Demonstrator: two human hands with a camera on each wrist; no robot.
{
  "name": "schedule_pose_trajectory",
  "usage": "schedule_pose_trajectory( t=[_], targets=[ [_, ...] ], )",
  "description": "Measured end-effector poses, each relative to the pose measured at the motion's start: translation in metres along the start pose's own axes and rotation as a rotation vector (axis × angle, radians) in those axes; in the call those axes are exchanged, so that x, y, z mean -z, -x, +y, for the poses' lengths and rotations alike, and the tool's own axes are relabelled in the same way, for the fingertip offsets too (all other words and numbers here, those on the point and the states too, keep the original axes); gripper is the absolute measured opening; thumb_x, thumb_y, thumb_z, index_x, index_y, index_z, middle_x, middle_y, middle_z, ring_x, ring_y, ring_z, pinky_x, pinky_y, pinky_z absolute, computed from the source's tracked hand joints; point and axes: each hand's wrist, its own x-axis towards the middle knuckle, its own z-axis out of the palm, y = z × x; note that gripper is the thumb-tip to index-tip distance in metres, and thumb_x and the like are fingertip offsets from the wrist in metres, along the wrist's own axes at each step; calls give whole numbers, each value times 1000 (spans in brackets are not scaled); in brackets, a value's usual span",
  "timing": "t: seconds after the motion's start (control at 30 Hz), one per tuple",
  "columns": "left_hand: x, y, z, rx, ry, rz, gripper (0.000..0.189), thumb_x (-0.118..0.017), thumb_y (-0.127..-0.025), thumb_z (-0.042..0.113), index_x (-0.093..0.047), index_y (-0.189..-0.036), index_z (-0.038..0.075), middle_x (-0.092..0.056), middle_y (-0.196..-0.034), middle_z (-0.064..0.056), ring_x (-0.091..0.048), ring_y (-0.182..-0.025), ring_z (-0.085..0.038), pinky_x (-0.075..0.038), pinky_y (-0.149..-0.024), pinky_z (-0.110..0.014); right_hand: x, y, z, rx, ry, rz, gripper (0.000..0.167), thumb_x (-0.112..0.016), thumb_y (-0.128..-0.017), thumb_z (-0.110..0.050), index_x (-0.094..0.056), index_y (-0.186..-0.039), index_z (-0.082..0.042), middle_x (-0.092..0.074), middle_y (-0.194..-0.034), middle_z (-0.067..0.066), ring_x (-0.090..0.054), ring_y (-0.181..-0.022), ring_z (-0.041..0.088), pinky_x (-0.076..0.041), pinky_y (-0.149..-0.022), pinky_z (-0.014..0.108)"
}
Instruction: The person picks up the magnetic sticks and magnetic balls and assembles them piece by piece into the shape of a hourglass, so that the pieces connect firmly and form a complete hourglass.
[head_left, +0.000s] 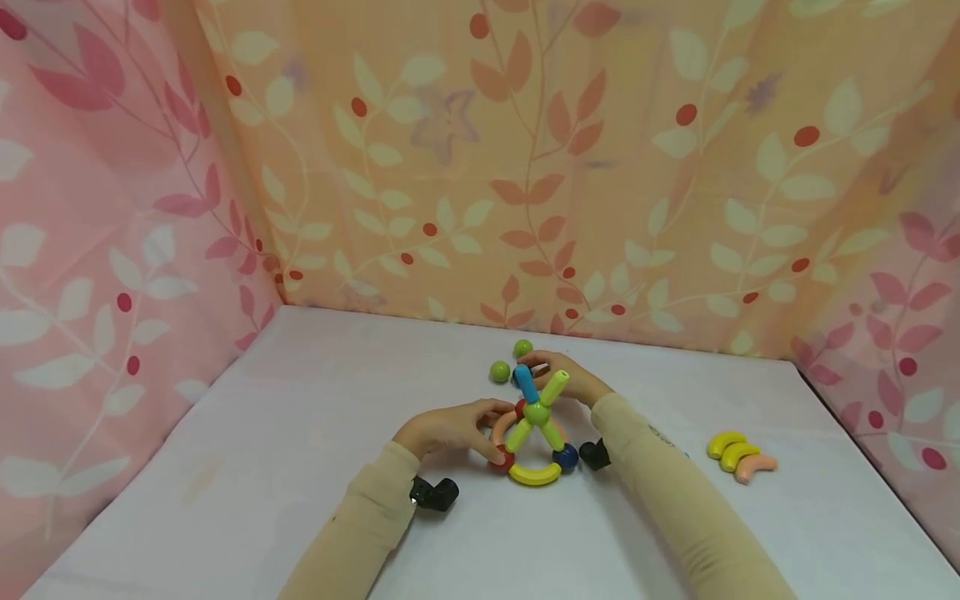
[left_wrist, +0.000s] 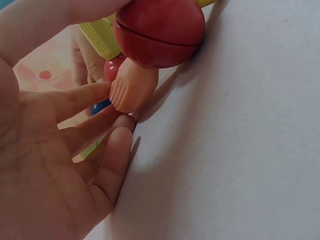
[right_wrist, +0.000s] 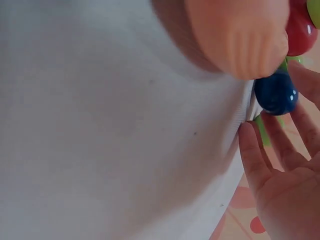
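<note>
Head cam fairly bright, soft shadows; wrist cams dimmer, w/ sm. glints on blue ball [right_wrist: 274, 95].

The tabletop [head_left: 300, 400] offered free passage along its left; the right sleeve [head_left: 675, 483] barred the way between toy [head_left: 537, 414] and curved pieces [head_left: 738, 452], while green balls [head_left: 500, 372] stood beyond the toy.

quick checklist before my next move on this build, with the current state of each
1. Left hand touching the structure: ok.
2. Right hand firmly gripping the rear blue ball: cannot tell.
3. Yellow curve bridging front red ball and front blue ball: ok.
4. Upward green stick capped: not ok, upper end bare.
5. Spare curved pieces apart from the structure: ok, off to the right.
</note>
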Motion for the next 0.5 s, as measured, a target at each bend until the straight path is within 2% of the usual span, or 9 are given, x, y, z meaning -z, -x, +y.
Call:
schedule_pose_trajectory(
  t=[0.17,0.27,0.37,0.5],
  targets=[
    [0,0,1,5,-2,1,80,-85,-75,13,-47,-144,18,-58,-128,-3,-47,-124,-22,-30,-117,-56,1,3,8,-10,41,67,26,-59,-97,-9,-61,-122,-1,-60,-132,21,-57,-123,36,-47,-108,50],
    [-1,0,0,16,-2,11,79,-86,-74,15,-48,-143,20,-57,-130,-3,-46,-125,-23,-27,-117,-60,1,10,14,-44,14,124,28,-63,-96,-13,-62,-123,-4,-62,-131,19,-59,-121,32,-48,-107,48],
    [-2,0,1,26,0,19,79,-87,-73,16,-50,-142,23,-56,-133,-2,-45,-126,-24,-25,-117,-62,0,20,17,-84,-125,170,36,-63,-95,-16,-61,-130,-6,-60,-136,16,-58,-124,31,-48,-107,46],
    [-1,0,2,34,-2,20,80,-88,-72,17,-49,-142,23,-56,-133,-2,-45,-127,-23,-25,-117,-61,0,38,17,-94,-349,214,43,-55,-98,-16,-55,-140,-6,-56,-142,15,-55,-129,28,-45,-110,45]
  ],
)
